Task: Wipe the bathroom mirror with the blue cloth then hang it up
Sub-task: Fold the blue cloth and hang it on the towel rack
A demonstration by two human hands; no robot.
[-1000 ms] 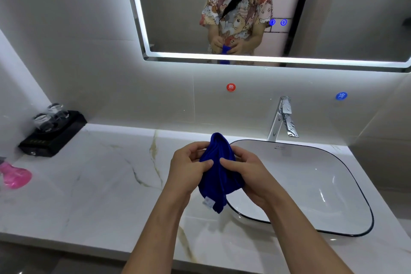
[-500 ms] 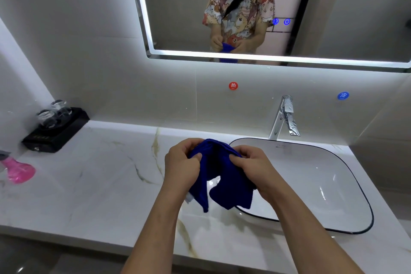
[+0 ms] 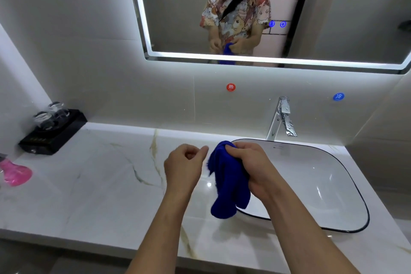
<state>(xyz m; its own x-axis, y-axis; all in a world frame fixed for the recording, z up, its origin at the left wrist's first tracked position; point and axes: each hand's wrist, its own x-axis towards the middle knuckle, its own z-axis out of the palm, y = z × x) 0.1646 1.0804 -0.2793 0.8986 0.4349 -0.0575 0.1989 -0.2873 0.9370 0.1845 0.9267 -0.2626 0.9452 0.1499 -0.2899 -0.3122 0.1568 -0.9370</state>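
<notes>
1. Lit-edged bathroom mirror (image 3: pixel 333 11) on the wall above, reflecting a person in a patterned shirt with the cloth at waist height.
2. White marble tabletop (image 3: pixel 89 184) with grey and gold veins, running the full width below the mirror.
3. White sink (image 3: pixel 311 184) with a dark rim, set into the tabletop at right; chrome faucet (image 3: pixel 281 120) standing at its back edge.
4. Black tray (image 3: pixel 53 133) at far left against the wall, carrying clear glasses (image 3: pixel 47 115).
5. Blue cloth (image 3: pixel 229 182) bunched and hanging down over the sink's left rim, held at its top.
6. Right hand (image 3: pixel 251 167) curled round the upper part of the blue cloth, gripping it.
7. Left hand (image 3: pixel 184 164) just beside the cloth, fingers loosely curled, holding nothing; apart from the fabric.
8. Pink object (image 3: pixel 15 172) at the tabletop's left edge, partly cut off.
9. Red round sticker (image 3: pixel 230 87) and blue round sticker (image 3: pixel 338 96) on the wall tiles under the mirror.
</notes>
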